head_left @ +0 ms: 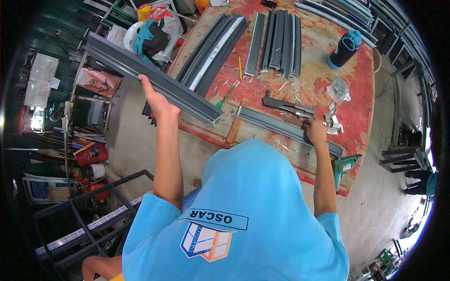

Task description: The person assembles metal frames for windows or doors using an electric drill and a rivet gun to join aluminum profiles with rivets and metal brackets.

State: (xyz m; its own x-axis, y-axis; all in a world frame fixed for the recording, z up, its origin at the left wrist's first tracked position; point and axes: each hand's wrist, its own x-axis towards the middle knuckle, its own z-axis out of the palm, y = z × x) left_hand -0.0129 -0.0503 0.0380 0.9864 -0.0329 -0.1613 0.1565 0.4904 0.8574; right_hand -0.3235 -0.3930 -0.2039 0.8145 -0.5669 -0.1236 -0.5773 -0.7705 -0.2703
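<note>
Left hand (161,104): closed on a long dark profile (161,83), thumb on the upper side, fingers hidden beneath. It's up off the floor, slanting, one end over the table edge. Grip is between the ends, probably for balance.

Right hand (316,131): fingers curled down at a second profile (274,125) lying on the table (358,112), toward its right end. Can't tell if I'm pinching it, steadying it or have something small and dark in the fingertips.

Second profile runs along the near side, left end across a wood strip (234,131). Strip likely props or backs it. Green drill (344,166) sits by the right end, within easy reach I'd say.

Just beyond: dark long-handled tool (287,106), alongside the second profile. Metal brackets (335,127) right of my right hand, probably grouped there for quick picking. Green-handled screwdriver (219,105) is left of these, pencil (240,68) further out.

Further: clear plastic bag (339,90), then bottle (344,50), off to the right, likely out of the work's way. Left stack (206,56) and middle bundle (280,44) lie lengthwise away from me, presumably to save width.

Off right, past the table: another person (430,182).
</note>
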